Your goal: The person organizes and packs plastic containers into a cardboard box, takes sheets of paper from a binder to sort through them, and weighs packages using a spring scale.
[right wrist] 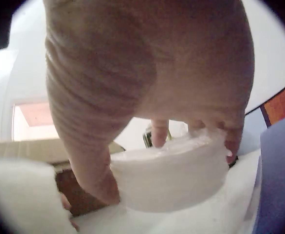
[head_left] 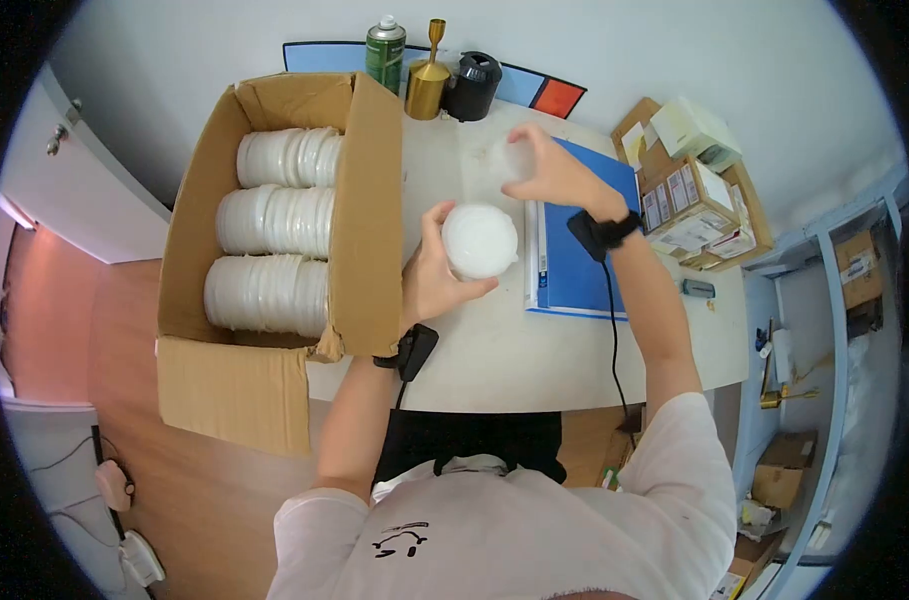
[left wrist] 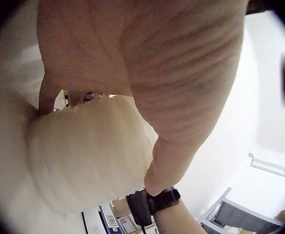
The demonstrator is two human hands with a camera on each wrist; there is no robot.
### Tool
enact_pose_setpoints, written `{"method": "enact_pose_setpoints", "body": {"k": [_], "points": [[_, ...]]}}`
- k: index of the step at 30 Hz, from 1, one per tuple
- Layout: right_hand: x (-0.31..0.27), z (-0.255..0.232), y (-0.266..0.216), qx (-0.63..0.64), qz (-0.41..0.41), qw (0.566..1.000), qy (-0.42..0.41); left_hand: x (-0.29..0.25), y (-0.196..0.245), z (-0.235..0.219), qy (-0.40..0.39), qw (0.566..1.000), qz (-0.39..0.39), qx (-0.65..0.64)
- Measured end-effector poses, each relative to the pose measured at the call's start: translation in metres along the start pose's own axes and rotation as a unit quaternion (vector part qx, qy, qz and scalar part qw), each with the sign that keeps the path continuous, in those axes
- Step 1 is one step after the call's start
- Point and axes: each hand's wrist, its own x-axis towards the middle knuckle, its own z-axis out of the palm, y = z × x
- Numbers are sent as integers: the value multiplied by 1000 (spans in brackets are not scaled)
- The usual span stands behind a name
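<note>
My left hand (head_left: 436, 272) grips a round white stack (head_left: 480, 241) with ridged sides (left wrist: 91, 158), its thumb and fingers around the edge. It is at the white table (head_left: 474, 350), beside the cardboard box (head_left: 366, 220). Farther back and to the right, my right hand (head_left: 566, 182) holds a shorter, plastic-wrapped round white stack (right wrist: 171, 180) between thumb and fingers. That stack is blurred in the head view and low over the tabletop in the right wrist view. Inside the open box, rows of similar wrapped white stacks (head_left: 274, 220) lie on their sides.
A blue folder (head_left: 584, 260) lies under the right forearm. Along the wall stand a green spray can (head_left: 385, 55), a gold candlestick (head_left: 428, 85) and a black container (head_left: 473, 87). An open carton with small boxes (head_left: 689, 200) sits at the right. Cables trail from both wrists.
</note>
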Motion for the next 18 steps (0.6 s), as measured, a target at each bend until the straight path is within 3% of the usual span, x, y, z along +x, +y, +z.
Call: {"method": "enact_pose_setpoints", "body": {"k": [1, 2, 3, 5, 8, 10, 14, 18], "points": [[-11, -11, -17, 70, 18, 997, 40, 0, -1, 0, 2, 1000, 3, 3], [-22, -13, -28, 88, -31, 995, 42, 1, -2, 1, 5, 1000, 4, 1], [-32, -9, -38, 86, -32, 995, 41, 1, -4, 2, 3, 1000, 7, -13], [-45, 6, -58, 62, -144, 987, -36, 0, -2, 3, -3, 1000, 10, -27], [-58, 26, -70, -45, -156, 987, 3, 0, 1, 1, -3, 1000, 0, 6], [-69, 26, -73, -32, -154, 987, 2, 2, -8, 0, -22, 997, 44, -53], [-78, 38, -73, -64, -162, 984, 41, 3, -19, 1, -33, 997, 61, -15], [-79, 42, -62, 22, -103, 992, 63, 1, -22, 5, -89, 988, 51, -119]]}}
